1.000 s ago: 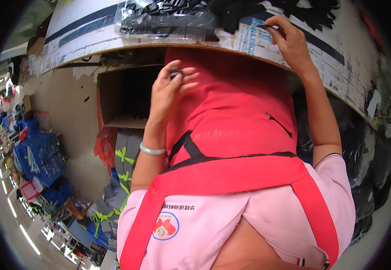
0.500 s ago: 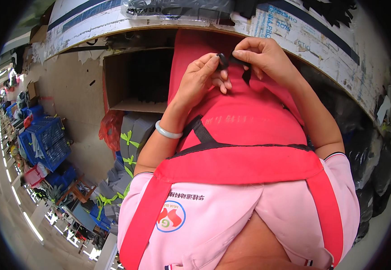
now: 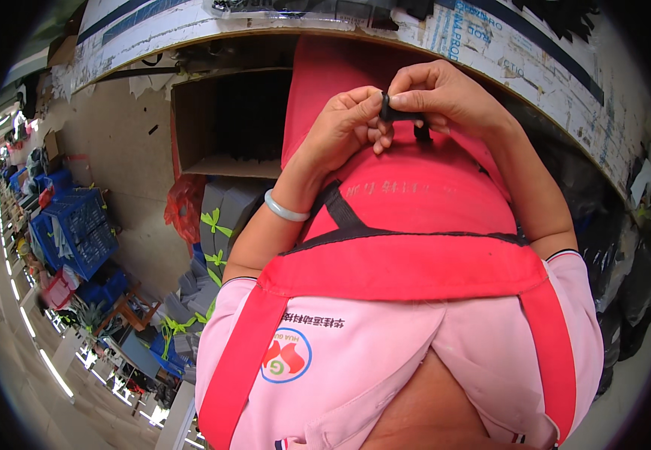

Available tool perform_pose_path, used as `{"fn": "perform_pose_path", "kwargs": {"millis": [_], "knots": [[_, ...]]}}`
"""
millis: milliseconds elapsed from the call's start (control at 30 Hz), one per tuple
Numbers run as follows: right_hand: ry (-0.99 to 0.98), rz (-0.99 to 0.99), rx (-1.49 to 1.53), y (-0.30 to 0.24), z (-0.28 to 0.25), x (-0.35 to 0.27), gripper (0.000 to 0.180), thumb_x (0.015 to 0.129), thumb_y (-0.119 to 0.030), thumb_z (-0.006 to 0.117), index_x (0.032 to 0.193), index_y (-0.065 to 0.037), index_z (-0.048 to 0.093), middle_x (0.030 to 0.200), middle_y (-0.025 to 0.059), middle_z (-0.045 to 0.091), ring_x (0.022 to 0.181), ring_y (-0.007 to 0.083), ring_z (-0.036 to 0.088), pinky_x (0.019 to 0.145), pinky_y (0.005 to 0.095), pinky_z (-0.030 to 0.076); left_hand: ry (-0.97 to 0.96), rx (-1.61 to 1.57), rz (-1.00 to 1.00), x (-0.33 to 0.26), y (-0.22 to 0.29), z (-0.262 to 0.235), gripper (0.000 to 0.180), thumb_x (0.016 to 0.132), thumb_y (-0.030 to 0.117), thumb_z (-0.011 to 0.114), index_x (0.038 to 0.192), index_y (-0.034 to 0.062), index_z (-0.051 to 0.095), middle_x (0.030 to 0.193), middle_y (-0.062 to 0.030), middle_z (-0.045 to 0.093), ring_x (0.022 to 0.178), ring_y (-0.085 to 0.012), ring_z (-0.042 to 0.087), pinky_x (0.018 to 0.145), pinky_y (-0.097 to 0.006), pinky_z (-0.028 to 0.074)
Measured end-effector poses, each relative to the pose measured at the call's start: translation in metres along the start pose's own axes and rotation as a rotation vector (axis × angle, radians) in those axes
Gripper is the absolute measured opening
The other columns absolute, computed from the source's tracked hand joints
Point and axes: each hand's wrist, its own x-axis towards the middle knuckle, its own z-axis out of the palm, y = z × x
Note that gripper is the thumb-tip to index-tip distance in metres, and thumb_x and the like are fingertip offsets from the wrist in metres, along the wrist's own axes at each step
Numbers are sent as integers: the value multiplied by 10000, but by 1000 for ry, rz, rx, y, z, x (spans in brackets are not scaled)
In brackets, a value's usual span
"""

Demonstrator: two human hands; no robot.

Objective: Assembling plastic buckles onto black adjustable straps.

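Hands meet in front of the red apron; left hand and right hand each pinch the small black clip between fingertips, steadying it; bench edge lies just beyond.

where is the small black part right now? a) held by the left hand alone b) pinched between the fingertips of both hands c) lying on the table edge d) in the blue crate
b, the small black plastic part sits pinched between the left hand and right hand, in front of the red apron.

Bright even daylight, soft shadows, strong fisheye bending, dark vignette at rim
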Motion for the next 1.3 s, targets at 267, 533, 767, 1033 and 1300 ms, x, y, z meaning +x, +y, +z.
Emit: {"fn": "perform_pose_path", "kwargs": {"millis": [267, 533, 767, 1033, 1300], "knots": [[127, -213, 115, 13, 9, 5, 238, 914, -145, 640, 1096, -37, 530, 751, -3, 589, 487, 25, 463, 455, 161, 392, 69, 80, -23, 5, -3, -7, 310, 939, 288, 601, 1024, -8, 572, 646, -38, 539, 538, -134, 554, 439, -245, 457], [329, -385, -405, 37, -11, 16, 167, 889, -149, 669, 992, -18, 654, 763, -5, 601, 624, 50, 556, 510, 183, 446, 334, -34, 41, 10, -6, -4, 230, 945, 203, 597, 1002, -20, 613, 804, -90, 649, 633, -167, 636, 535, -256, 523], [431, -537, -30, 8, 16, -1, 105, 911, -104, 642, 990, -40, 669, 774, -11, 616, 592, 40, 559, 497, 176, 451, 440, 209, 238, 7, 9, 16, 198, 925, 147, 628, 972, -45, 631, 895, -143, 685, 740, -211, 694, 618, -288, 592], [415, -179, -149, 16, 10, 0, 153, 884, -165, 677, 863, -23, 625, 721, 0, 612, 573, 38, 535, 487, 188, 426, 460, 581, 561, 10, -8, 19, 126, 914, 100, 649, 937, -23, 630, 820, -56, 676, 706, -79, 635, 630, -195, 519], [436, -159, 107, 37, 13, 16, 176, 893, -141, 673, 985, -11, 598, 808, 25, 622, 673, 82, 611, 641, 227, 553, 443, 790, 737, 11, -10, 12, 182, 868, -25, 662, 1050, -15, 667, 954, -31, 656, 878, -87, 605, 771, -194, 485]]}}
